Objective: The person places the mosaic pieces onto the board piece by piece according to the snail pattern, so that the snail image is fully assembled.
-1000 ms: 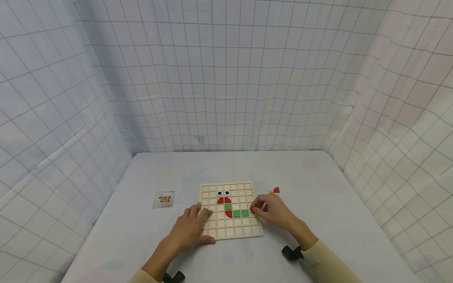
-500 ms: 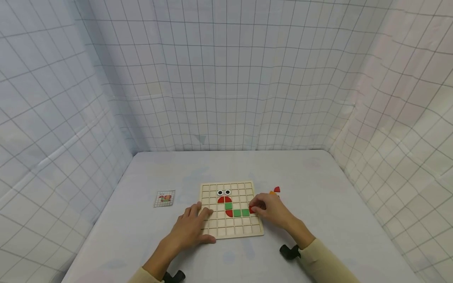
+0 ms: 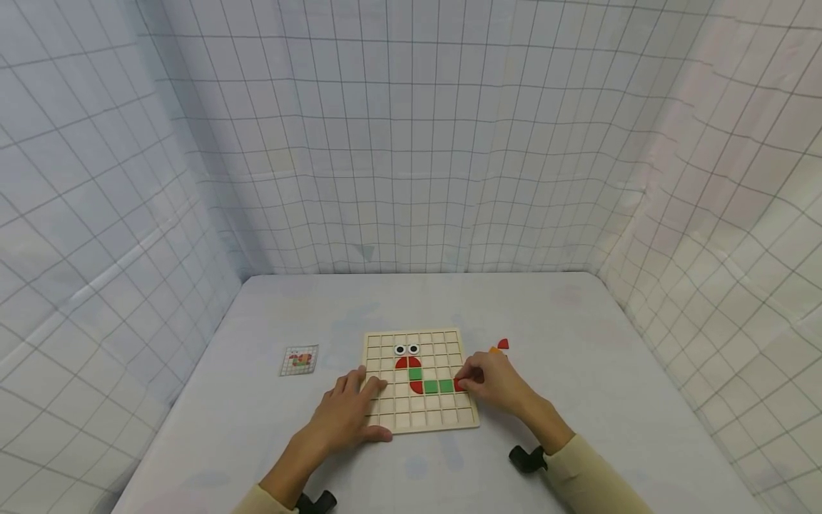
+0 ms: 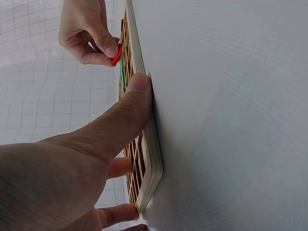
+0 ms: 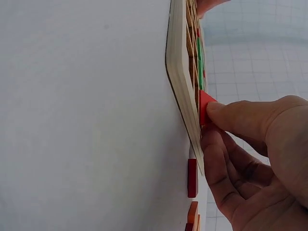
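Observation:
A wooden grid board (image 3: pixel 422 420) lies on the table. My right hand (image 3: pixel 496 380) pinches a red quarter-round tile (image 5: pixel 206 107) between thumb and fingers, tilted at a cell near the board's right edge. Left of that cell, two green square tiles (image 3: pixel 439 386) sit in a row, ending at a red tile (image 3: pixel 417 387). Another green square (image 3: pixel 414 373) and two red tiles (image 3: pixel 408 363) stand above it, topped by two round eye pieces (image 3: pixel 407 350). My left hand (image 3: pixel 349 410) rests on the board's left side, fingers spread, thumb (image 4: pixel 138 83) along the front edge.
A small picture card (image 3: pixel 299 360) lies left of the board. Beyond my right hand are loose pieces, among them a red tile (image 3: pixel 504 344) and an orange one (image 3: pixel 495 350). White grid-lined curtains (image 3: pixel 411 143) enclose the table's back and sides.
My right hand has shifted slightly with the red tile, which now sits in line with the green squares at the right. My left hand keeps its place on the board.

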A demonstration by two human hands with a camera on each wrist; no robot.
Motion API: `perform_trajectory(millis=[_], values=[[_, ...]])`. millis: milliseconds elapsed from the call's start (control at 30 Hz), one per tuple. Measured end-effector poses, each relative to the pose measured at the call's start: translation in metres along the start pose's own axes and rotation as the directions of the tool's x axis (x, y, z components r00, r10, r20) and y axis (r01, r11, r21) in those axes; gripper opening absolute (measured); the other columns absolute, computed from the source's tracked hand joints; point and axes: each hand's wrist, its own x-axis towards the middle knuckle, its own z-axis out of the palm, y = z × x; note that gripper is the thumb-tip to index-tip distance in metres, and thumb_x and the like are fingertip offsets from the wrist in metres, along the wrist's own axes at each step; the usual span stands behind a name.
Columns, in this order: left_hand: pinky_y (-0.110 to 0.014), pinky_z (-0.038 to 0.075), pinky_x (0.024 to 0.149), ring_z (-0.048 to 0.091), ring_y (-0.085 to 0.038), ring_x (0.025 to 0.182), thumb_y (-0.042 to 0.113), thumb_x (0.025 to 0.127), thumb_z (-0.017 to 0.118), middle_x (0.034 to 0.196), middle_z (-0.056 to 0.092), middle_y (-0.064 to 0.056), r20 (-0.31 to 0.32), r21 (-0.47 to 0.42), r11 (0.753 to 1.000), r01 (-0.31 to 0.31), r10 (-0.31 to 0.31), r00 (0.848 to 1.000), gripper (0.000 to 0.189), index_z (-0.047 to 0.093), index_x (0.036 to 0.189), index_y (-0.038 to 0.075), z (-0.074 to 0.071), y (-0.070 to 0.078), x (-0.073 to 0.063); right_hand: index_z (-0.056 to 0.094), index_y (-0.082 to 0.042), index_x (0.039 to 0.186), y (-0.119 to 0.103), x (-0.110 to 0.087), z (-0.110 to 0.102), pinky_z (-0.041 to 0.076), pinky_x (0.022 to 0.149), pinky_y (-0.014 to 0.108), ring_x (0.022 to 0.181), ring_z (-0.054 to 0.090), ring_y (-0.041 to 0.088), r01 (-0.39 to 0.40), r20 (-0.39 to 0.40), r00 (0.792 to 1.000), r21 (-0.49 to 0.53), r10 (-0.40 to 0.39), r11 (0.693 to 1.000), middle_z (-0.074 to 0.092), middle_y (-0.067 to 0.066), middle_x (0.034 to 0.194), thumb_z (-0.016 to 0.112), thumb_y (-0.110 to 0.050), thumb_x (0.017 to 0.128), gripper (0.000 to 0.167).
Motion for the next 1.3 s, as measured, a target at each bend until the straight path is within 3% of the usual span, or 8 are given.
perform_trajectory(millis=[333, 633, 1000, 1300], values=[[-0.081, 0.052, 0.116, 0.052, -0.059, 0.157, 0.057, 0.083, 0.103, 0.176, 0.047, -0.033, 0.001, 0.008, 1.0, 0.005, -0.005, 1.0, 0.092, 0.064, 0.156, 0.017, 0.0, 0.001, 0.0, 0.088, -0.014, 0.096, -0.003, 0.0, 0.001, 0.056, 0.074, 0.021, 0.083, 0.06, 0.0, -0.014, -0.01, 1.0, -0.023, 0.014, 1.0, 0.076, -0.004, 0.094, 0.091, -0.003, 0.099, 0.011], [-0.081, 0.051, 0.115, 0.052, -0.06, 0.156, 0.057, 0.083, 0.103, 0.176, 0.047, -0.034, -0.004, 0.004, 1.0, -0.002, 0.002, 1.0, 0.092, 0.064, 0.156, 0.017, -0.001, 0.001, -0.001, 0.088, -0.013, 0.092, -0.006, -0.005, 0.0, 0.058, 0.074, 0.02, 0.085, 0.061, 0.002, -0.06, 0.068, 0.996, 0.003, 0.059, 0.998, 0.074, -0.003, 0.099, 0.09, 0.0, 0.097, 0.014], [-0.081, 0.051, 0.116, 0.051, -0.059, 0.156, 0.057, 0.083, 0.103, 0.177, 0.046, -0.034, 0.005, 0.005, 1.0, 0.003, -0.003, 1.0, 0.093, 0.064, 0.157, 0.017, 0.0, 0.001, -0.001, 0.091, -0.013, 0.103, -0.003, -0.011, -0.004, 0.059, 0.078, 0.02, 0.086, 0.062, 0.0, -0.039, 0.029, 0.999, -0.006, 0.039, 0.999, 0.077, -0.007, 0.098, 0.091, -0.005, 0.099, 0.009], [-0.082, 0.05, 0.116, 0.051, -0.06, 0.157, 0.056, 0.084, 0.103, 0.177, 0.046, -0.035, -0.003, -0.007, 1.0, -0.001, 0.001, 1.0, 0.092, 0.064, 0.157, 0.016, -0.002, 0.002, -0.002, 0.09, -0.012, 0.109, 0.016, -0.018, -0.016, 0.062, 0.08, 0.021, 0.087, 0.066, 0.0, -0.078, -0.084, 0.994, -0.051, 0.074, 0.996, 0.081, -0.005, 0.1, 0.09, -0.001, 0.1, 0.013]])
